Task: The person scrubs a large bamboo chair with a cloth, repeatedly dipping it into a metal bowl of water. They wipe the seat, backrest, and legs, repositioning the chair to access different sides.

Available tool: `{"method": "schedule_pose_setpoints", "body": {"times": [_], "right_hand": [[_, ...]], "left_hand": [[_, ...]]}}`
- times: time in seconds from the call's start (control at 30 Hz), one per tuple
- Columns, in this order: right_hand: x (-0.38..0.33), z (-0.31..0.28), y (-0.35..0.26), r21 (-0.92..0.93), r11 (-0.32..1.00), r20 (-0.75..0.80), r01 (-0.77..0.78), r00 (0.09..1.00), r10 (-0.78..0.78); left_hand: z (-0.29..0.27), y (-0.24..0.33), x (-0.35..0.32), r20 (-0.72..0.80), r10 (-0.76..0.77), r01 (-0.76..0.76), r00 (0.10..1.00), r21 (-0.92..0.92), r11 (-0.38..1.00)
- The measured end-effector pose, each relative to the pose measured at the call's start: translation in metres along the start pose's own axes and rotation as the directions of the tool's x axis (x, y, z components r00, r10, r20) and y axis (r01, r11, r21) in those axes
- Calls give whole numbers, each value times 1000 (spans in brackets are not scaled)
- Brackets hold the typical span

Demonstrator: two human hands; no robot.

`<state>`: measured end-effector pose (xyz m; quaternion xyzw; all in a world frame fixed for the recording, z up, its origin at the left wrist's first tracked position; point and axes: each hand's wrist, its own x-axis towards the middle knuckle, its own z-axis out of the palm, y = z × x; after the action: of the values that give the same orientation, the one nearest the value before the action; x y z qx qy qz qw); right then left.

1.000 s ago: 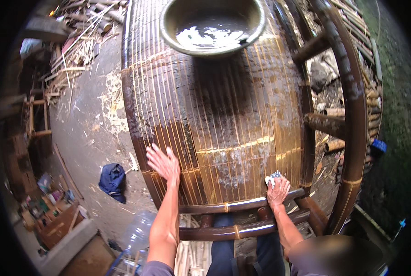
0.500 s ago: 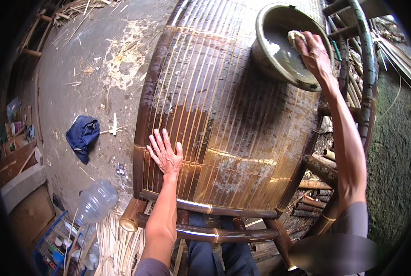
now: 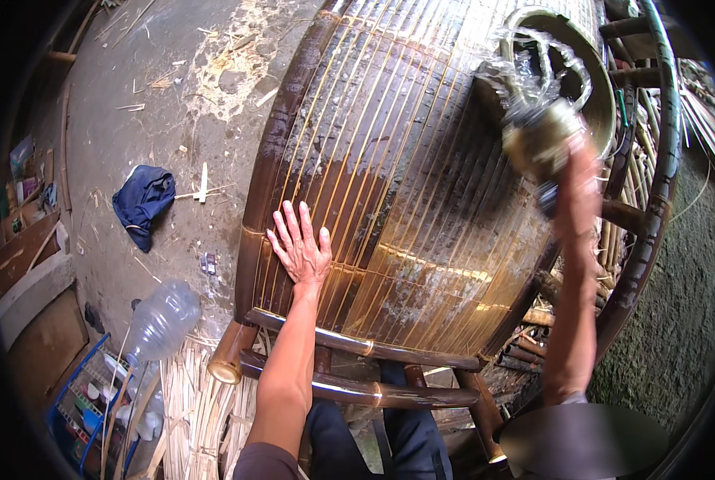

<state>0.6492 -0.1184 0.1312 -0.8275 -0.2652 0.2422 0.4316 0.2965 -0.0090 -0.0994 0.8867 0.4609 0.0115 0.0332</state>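
Note:
My left hand [image 3: 303, 254] lies flat with fingers spread on the near left part of a brown slatted bamboo bench top [image 3: 349, 232]. Its surface is wet, with dark and shiny patches. At the far right stands a round bucket [image 3: 605, 88], partly hidden behind flying water. My right hand [image 3: 579, 168], smeared by motion, is at the bucket's near side, over the slats. It grips a pale, bunched wet rag [image 3: 537, 144], too blurred to show its weave. Loops of splashing water [image 3: 545, 60] trail from the rag across the bucket's mouth.
Bamboo rails [image 3: 661, 160] run along the bench's right side, beside a mossy strip of ground [image 3: 653, 296]. On the left floor lie a dark blue cloth [image 3: 143, 206] and a clear plastic bottle [image 3: 164, 318]. Bundled bamboo strips [image 3: 193, 408] and a blue basket [image 3: 73, 416] are nearer.
My right hand has swung out of the bucket with the rag, toward me, throwing water. My left hand stays flat on the slats. The view has shifted slightly.

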Motion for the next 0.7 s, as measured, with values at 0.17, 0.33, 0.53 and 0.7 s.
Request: {"method": "schedule_pose_setpoints", "body": {"times": [0.17, 0.33, 0.53, 0.7], "right_hand": [[-121, 170, 92, 16, 996, -30, -85, 996, 85], [-161, 258, 143, -454, 823, 175, 341, 940, -292], [123, 155, 145, -707, 705, -312, 53, 871, -378], [-108, 257, 120, -563, 806, 177, 180, 980, -95]], "left_hand": [[-3, 11, 9, 10, 15, -15, 1000, -24, 1000], [-1, 2, 5, 27, -12, 12, 1000, -6, 1000], [-3, 33, 18, 27, 95, -95, 995, -18, 995], [-11, -2, 3, 99, -17, 17, 995, 0, 1000]]}}
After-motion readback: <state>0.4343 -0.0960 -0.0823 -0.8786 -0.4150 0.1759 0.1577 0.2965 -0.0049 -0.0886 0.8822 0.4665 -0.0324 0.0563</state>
